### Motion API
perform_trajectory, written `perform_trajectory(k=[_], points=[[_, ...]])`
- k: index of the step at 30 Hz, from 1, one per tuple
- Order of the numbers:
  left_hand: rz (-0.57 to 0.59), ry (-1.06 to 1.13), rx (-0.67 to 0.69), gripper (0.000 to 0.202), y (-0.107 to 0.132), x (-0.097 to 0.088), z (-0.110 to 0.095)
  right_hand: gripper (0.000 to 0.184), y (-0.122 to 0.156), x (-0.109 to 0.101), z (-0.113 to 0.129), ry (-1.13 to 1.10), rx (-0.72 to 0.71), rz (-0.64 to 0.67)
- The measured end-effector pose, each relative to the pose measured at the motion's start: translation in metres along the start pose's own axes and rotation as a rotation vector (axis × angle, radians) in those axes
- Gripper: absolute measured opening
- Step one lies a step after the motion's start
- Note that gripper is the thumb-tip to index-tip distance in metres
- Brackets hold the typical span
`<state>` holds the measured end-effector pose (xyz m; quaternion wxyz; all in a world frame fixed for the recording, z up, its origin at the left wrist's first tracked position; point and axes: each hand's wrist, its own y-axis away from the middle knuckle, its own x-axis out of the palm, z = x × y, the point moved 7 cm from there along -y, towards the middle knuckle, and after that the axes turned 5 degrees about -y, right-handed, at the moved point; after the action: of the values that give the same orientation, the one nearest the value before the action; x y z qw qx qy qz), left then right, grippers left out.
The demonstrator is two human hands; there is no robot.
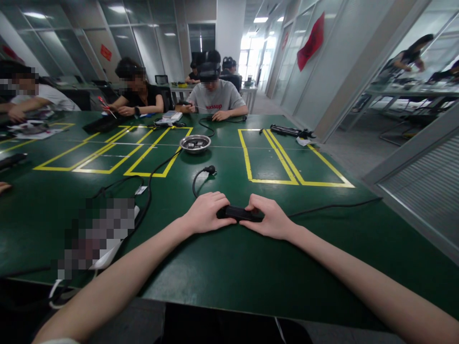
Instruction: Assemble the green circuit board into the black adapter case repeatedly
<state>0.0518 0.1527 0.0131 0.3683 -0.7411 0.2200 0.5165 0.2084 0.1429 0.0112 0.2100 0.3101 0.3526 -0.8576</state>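
My left hand [206, 212] and my right hand [270, 217] rest on the green table [229, 267], each closed round one end of a small flat black device [239, 213] that lies between them. The fingers curl over its top edge. A black cable [333, 207] runs from the device's right side across the table to the right. Just beyond my hands lies a loose black cable with a plug [210, 169].
A metal bowl [195, 142] holding small parts stands in mid-table. Yellow tape rectangles [272, 157] mark the surface. A white power strip [107, 253] and black cords lie at left. Other people sit working at the far side. A black tool [289, 130] lies far right.
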Motion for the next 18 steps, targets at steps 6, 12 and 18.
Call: perform_trajectory(k=[6,12,18], points=[[-0.025,-0.033,0.045,0.031,-0.002,0.008,-0.01,0.022,-0.001,0.008,0.008,0.187,-0.093,0.046],[-0.04,-0.048,0.1,0.039,-0.002,0.006,-0.011,0.032,0.0,0.011,0.016,0.284,-0.225,0.088],[-0.014,-0.006,0.101,0.035,0.001,-0.001,-0.009,0.033,0.0,0.01,0.013,0.229,-0.176,0.163]])
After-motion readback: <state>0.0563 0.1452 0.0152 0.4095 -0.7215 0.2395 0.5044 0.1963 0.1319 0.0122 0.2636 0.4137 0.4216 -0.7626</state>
